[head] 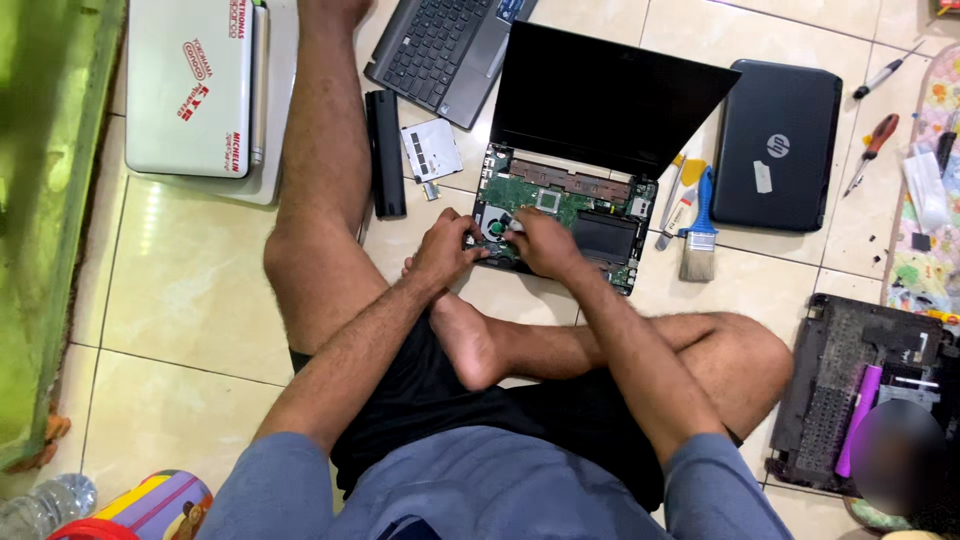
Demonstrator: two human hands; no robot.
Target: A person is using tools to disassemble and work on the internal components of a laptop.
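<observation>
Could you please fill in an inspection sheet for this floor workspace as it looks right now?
Surface: tiled floor, person seated cross-legged.
Job's things: opened laptop, green board exposed, black screen raised.
Clutter: paintbrush, black battery, closed black laptop, white laptop, grey keyboard shell, two screwdrivers, stripped chassis.
Grippers: left hand and right hand both on the board by the fan.
Cables: nothing seen.
Surroundings: green wall at left, plastic bottle.

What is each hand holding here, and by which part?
It cannot be told for sure. Both the left hand and the right hand rest on the near edge of the opened laptop, by its fan; any small item between the fingers is hidden.
</observation>
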